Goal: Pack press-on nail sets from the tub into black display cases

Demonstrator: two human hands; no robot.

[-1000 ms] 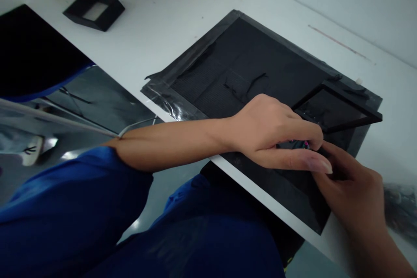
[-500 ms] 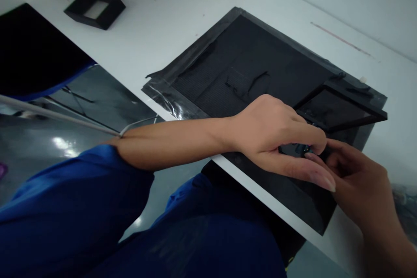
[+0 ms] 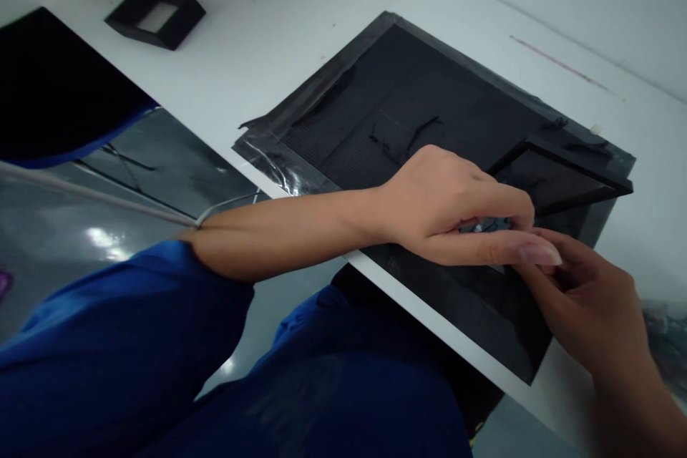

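While the black mat point(image 3: 408, 107) lies taped flat on the white table point(image 3: 279, 21), both hands meet at its near right corner, and that taping looks like the reason the surface stays put under them. The left hand point(image 3: 451, 207) reaches across with thumb and forefinger pinched shut on a small dark part point(image 3: 486, 226), holding it just above the mat; it is too small to say what it is. The right hand point(image 3: 585, 300) comes in from the other side, fingertips curled up against the same part, likely steadying it, though I cannot tell whether they actually grip. Just beyond the knuckles a black frame point(image 3: 563, 175) sits tilted on the mat, propped within easy reach. A second black frame point(image 3: 155, 14) rests well apart, far left on the table.
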